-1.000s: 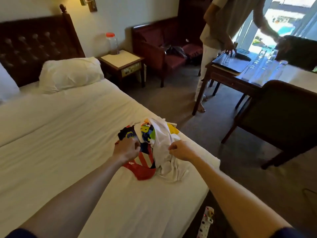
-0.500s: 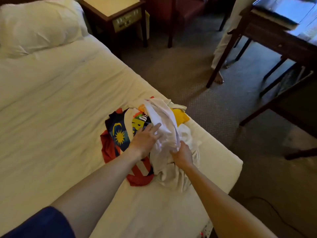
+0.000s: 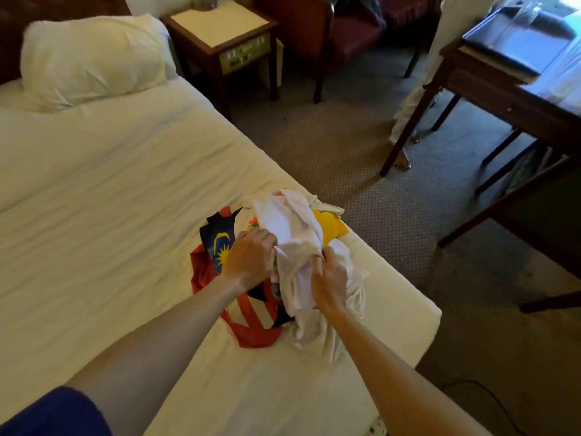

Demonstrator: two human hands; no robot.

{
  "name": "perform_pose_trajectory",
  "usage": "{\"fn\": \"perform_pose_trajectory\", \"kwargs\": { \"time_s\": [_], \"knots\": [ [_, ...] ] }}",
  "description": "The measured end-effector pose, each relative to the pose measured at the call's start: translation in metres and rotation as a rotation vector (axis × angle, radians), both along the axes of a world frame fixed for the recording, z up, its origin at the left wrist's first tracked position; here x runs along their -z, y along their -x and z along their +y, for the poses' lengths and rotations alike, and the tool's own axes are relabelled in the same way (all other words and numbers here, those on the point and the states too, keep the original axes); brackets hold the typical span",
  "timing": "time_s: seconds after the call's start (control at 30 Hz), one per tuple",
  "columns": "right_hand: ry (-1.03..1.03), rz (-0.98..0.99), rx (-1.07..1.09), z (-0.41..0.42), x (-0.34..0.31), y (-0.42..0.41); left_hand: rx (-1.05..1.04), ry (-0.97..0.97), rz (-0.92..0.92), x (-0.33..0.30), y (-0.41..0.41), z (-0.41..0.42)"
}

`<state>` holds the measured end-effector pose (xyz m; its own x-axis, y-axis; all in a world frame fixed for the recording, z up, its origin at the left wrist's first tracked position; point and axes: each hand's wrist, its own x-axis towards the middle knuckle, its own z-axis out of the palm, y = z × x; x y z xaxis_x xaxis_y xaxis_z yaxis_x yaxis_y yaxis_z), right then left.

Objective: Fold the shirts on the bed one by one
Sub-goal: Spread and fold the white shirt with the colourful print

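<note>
While both hands (image 3: 290,265) grip the white shirt (image 3: 292,228), pile near bed (image 3: 393,297) corner, open sheet leftward.

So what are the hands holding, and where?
Both the left hand and right hand grip the white shirt at its bunched middle, atop the pile.
</note>
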<state>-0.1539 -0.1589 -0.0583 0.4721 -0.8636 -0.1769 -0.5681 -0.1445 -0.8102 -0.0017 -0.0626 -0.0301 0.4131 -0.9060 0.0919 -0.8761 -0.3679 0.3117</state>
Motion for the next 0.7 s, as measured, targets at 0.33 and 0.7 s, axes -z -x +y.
{"fn": "perform_pose_trajectory", "kwargs": {
  "time_s": [0.33,0.7],
  "knots": [
    [0.124,-0.367,-0.545,0.078,-0.247,-0.076,-0.181,0.278,0.186,-0.214,-0.008,0.148],
    [0.387,-0.609,-0.911,0.293,-0.526,-0.102,-0.371,0.726,-0.020,-0.461,0.002,0.378]
  ]
}}
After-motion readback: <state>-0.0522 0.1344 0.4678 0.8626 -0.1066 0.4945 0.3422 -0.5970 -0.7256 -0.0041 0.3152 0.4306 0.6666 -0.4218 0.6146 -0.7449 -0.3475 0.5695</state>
